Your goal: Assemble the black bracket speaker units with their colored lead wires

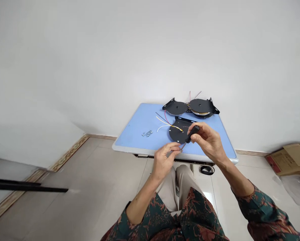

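My right hand (208, 140) is closed round the black handle of a screwdriver (190, 135), whose thin shaft slants down and left. My left hand (165, 159) pinches something small at the shaft's tip, too small to make out. Both hands hover over the near edge of a small blue table (139, 129). Just behind them on the table lies a black round plate (178, 131) with yellow, white and red wires (165, 123) trailing left.
Two more black round plates with brackets (191, 107) lie at the table's far edge. Several small silver screws (147, 133) lie at the left of the tabletop. A cardboard box (289, 158) sits on the floor at right. A black bar (26, 186) juts in from the left.
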A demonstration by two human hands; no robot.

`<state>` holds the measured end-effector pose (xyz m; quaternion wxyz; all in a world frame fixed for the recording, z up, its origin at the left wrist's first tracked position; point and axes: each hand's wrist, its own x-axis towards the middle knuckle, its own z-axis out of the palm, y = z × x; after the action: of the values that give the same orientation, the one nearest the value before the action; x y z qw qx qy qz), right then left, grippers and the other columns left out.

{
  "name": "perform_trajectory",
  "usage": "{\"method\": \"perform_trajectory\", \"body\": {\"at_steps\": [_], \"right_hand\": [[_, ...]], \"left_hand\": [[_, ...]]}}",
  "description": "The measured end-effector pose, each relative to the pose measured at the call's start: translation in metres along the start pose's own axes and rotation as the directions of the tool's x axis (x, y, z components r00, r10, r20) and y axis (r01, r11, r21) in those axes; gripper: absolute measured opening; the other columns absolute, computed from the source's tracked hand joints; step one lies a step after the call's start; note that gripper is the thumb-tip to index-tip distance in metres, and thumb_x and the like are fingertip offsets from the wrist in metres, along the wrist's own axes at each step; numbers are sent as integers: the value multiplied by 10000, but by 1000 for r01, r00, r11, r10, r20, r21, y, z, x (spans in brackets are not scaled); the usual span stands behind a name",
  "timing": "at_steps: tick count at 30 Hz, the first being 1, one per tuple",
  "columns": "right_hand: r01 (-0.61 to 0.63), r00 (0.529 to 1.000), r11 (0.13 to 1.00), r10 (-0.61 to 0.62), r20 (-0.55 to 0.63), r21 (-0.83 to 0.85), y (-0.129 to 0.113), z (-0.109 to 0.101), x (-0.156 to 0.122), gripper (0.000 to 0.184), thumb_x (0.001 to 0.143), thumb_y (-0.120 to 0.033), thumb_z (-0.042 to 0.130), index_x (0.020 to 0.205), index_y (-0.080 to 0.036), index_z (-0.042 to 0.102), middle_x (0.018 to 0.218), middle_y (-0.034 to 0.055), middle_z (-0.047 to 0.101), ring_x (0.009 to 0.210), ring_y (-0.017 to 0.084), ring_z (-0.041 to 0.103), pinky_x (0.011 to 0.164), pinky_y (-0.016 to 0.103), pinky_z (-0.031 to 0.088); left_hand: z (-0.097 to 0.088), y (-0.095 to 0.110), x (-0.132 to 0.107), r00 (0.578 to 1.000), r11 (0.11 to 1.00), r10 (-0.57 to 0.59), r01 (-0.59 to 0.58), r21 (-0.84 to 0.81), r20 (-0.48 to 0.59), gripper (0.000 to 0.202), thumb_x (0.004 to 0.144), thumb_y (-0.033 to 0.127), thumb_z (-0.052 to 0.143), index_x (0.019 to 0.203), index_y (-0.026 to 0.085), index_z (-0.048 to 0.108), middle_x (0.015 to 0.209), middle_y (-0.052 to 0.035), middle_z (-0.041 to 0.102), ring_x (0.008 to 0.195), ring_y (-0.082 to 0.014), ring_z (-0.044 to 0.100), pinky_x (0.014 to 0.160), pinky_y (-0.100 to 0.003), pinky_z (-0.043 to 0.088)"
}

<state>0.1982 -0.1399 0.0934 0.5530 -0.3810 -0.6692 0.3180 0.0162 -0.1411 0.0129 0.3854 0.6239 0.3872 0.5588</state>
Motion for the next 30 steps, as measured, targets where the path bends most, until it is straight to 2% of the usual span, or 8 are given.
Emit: {"method": "perform_trajectory", "body": {"at_steps": [2, 5, 9, 12, 16, 20, 25, 30], "right_hand": [[37, 998, 995, -41, -38, -94, 7, -10, 9, 207, 910, -414, 687, 974, -221, 655, 834, 16, 633, 680, 149, 550, 643, 301, 482], [76, 987, 964, -108, -115, -256, 22, -22, 18, 152, 909, -370, 673, 934, -222, 649, 780, 2, 610, 662, 147, 528, 665, 301, 477], [76, 974, 918, -152, -167, -390, 45, -33, 21, 84, 897, -307, 649, 912, -224, 644, 780, 14, 632, 684, 166, 553, 714, 318, 493], [49, 975, 910, -134, -179, -412, 59, -39, 18, 67, 897, -289, 630, 927, -230, 641, 810, 26, 653, 718, 181, 579, 744, 329, 505], [38, 978, 916, -117, -174, -400, 68, -43, 16, 54, 907, -278, 624, 931, -231, 638, 829, 28, 659, 740, 184, 597, 757, 321, 505], [60, 976, 912, -140, -170, -407, 74, -42, 16, 62, 925, -281, 615, 943, -223, 630, 830, 29, 652, 729, 179, 588, 734, 312, 495], [80, 977, 889, -161, -143, -451, 80, -40, 15, 88, 949, -290, 590, 969, -211, 625, 847, 34, 662, 716, 168, 592, 718, 289, 497], [95, 974, 864, -183, -133, -494, 79, -38, 12, 94, 956, -298, 589, 968, -211, 622, 823, 31, 647, 715, 171, 583, 711, 285, 489]], "left_hand": [[10, -3, 23, 995, 999, 35, -38, 28, 93, 192, 824, 150, 708, 984, 237, 771, 867, -30, 784, 840, -203, 747, 887, -330, 585], [31, -12, 53, 973, 996, 68, -79, 42, 221, 273, 818, 58, 623, 975, 231, 765, 905, -39, 769, 835, -189, 748, 846, -303, 592], [56, -33, 72, 949, 990, 89, -118, 79, 303, 316, 824, 28, 552, 956, 228, 758, 894, -52, 729, 838, -186, 736, 834, -304, 605], [66, -47, 73, 937, 978, 107, -160, 134, 331, 333, 844, 27, 523, 975, 231, 751, 912, -61, 711, 874, -192, 730, 880, -325, 603], [68, -58, 70, 932, 971, 124, -185, 153, 341, 326, 873, 42, 521, 1018, 234, 741, 980, -70, 706, 919, -196, 729, 928, -339, 597], [66, -62, 68, 917, 937, 173, -266, 228, 361, 359, 910, 34, 453, 1069, 225, 711, 1028, -82, 696, 958, -189, 717, 906, -321, 609], [65, -65, 66, 889, 842, 249, -395, 368, 385, 287, 972, 79, 445, 1092, 205, 672, 1011, -83, 688, 957, -183, 698, 897, -324, 610], [64, -67, 64, 888, 838, 265, -405, 366, 375, 276, 993, 98, 429, 1093, 206, 663, 1011, -79, 682, 969, -176, 693, 908, -324, 612]]}}
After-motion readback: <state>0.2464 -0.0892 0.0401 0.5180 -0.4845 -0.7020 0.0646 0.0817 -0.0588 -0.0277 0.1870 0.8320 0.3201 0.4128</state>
